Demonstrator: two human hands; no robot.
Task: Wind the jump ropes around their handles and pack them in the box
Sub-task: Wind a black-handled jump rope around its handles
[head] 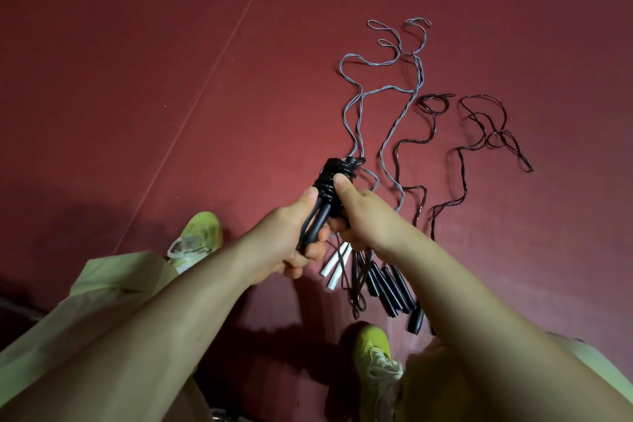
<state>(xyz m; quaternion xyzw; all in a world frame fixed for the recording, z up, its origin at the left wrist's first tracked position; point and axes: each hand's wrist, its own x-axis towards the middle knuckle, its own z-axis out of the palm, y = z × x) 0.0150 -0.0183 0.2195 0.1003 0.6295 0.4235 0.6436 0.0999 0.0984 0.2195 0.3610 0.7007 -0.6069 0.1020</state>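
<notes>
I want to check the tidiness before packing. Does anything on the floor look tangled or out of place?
Yes. The grey ropes and dark ropes lie unwound in loose, crossing loops on the red floor. Their handles sit in a crowded pile near the right shoe. No box is in view.

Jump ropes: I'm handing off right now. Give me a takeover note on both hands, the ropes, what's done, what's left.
Left hand grips the black handles of the wound rope.
Right hand grips it too, thumb pressing the coils.
That bundle is nearly wound.
On the red floor lie unwound: a grey rope with white handles, and dark ropes with black handles.
Left: wind those, pack all. No box in view.
</notes>
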